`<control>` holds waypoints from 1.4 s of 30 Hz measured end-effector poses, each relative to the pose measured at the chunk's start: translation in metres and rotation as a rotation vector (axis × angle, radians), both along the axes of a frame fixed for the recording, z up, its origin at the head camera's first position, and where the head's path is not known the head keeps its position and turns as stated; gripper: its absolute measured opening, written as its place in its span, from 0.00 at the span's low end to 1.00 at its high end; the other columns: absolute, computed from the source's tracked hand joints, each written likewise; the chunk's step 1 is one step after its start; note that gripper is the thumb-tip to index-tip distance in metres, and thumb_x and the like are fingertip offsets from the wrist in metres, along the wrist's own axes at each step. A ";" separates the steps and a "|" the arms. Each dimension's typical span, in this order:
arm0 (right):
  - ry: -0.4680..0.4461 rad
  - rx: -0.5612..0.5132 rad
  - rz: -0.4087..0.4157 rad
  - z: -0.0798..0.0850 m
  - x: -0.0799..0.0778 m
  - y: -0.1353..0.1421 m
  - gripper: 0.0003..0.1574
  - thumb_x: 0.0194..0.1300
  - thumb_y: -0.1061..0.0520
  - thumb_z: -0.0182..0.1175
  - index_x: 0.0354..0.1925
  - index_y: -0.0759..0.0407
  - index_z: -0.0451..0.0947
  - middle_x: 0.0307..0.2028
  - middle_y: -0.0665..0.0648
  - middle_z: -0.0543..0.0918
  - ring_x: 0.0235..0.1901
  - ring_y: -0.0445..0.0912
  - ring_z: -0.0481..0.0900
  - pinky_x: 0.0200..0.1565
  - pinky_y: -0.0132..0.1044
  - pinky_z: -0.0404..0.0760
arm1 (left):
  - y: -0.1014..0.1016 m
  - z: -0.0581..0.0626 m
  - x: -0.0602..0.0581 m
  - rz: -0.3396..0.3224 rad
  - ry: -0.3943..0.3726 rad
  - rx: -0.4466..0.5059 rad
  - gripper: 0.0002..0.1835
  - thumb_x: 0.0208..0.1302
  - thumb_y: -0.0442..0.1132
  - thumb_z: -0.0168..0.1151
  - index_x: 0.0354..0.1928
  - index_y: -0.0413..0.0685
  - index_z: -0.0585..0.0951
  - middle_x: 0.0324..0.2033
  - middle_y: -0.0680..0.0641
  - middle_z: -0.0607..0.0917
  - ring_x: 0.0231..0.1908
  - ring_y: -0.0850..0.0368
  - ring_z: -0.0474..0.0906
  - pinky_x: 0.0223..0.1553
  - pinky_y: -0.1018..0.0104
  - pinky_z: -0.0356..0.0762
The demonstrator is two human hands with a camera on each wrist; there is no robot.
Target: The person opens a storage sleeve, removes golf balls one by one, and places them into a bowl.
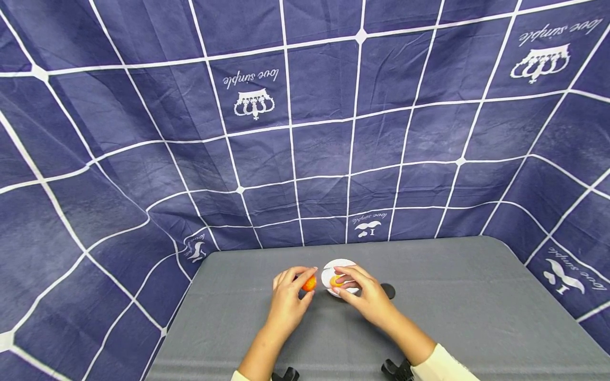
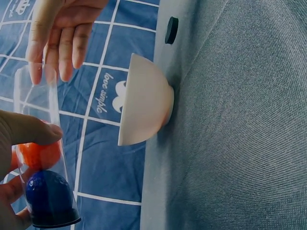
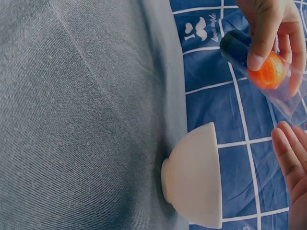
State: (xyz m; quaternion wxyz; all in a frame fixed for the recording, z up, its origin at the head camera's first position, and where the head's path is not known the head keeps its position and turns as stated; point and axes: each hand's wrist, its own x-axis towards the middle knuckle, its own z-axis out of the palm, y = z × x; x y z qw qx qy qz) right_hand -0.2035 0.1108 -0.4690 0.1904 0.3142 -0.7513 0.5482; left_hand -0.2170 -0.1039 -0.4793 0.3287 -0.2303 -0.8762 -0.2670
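My left hand (image 1: 288, 296) grips a clear tube (image 2: 37, 103). Inside the tube are an orange ball (image 3: 266, 70) and, at the dark-capped end, a dark blue ball (image 2: 49, 192). The left thumb presses the wall beside the orange ball. My right hand (image 1: 364, 293) hovers above the white bowl (image 1: 339, 263), its fingers extended at the tube's other end; the wrist views do not settle whether they touch it. Between the right fingers in the head view shows a yellow-orange round thing (image 1: 335, 281), apparently inside the bowl. From the side, the bowl (image 3: 194, 177) hides its contents.
A black disc (image 1: 388, 290) lies on the grey-covered table (image 1: 457, 307) to the right of the bowl. Two black objects (image 1: 397, 369) sit at the near edge. Blue cloth with white lines (image 1: 324, 148) hangs behind and along the sides.
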 end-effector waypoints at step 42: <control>-0.231 -0.125 0.046 -0.043 -0.007 0.002 0.27 0.64 0.64 0.68 0.59 0.72 0.75 0.55 0.72 0.78 0.49 0.50 0.87 0.50 0.34 0.85 | 0.004 0.009 0.007 0.037 0.071 -0.277 0.33 0.40 0.27 0.77 0.52 0.60 0.86 0.47 0.52 0.84 0.53 0.51 0.79 0.64 0.37 0.65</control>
